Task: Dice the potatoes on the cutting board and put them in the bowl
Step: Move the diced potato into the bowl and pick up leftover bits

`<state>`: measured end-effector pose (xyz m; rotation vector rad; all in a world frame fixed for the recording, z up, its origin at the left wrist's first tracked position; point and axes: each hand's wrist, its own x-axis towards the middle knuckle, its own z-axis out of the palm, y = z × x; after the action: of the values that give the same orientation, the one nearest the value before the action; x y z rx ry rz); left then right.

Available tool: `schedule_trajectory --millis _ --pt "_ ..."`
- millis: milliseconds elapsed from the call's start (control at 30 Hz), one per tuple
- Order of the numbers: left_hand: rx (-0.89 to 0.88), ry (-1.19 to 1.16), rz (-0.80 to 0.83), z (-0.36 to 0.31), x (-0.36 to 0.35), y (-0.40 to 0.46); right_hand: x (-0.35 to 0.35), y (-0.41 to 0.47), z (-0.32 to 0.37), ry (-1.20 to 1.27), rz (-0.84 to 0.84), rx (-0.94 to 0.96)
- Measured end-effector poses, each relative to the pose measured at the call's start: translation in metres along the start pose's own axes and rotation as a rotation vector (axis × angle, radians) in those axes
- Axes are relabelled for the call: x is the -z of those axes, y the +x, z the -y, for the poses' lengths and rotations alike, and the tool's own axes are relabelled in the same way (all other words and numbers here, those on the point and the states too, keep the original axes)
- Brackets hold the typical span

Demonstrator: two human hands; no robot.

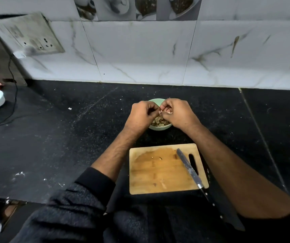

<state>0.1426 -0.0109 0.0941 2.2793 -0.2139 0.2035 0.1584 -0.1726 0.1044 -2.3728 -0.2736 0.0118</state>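
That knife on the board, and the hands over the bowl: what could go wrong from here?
The knife lies slantwise across the board, its handle poking past the near corner towards the person; a forearm or sleeve might knock it off. Both hands, left and right, rub fingertips together above the bowl, so stuck bits could fall onto the counter. A few scraps remain on the board.

Dim, even light; wide-angle bending and motion blur smear the frame's left edge.

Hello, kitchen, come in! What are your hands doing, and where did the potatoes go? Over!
Left hand and right hand curled together over green bowl. Diced potato in bowl. Cutting board nearly bare; knife resting there.
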Motion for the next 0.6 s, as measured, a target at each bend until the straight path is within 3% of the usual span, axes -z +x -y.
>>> schedule_trajectory --millis 133,300,600 --pt "0.037 0.059 -0.034 0.01 -0.004 0.016 -0.005 0.026 -0.005 -0.079 0.028 -0.002" --pt "0.061 0.003 -0.133 0.019 -0.001 0.019 0.003 0.034 0.0 -0.012 -0.182 0.022" --pt "0.081 -0.057 -0.168 0.03 -0.015 -0.002 -0.023 -0.021 -0.019 0.013 -0.081 0.077"
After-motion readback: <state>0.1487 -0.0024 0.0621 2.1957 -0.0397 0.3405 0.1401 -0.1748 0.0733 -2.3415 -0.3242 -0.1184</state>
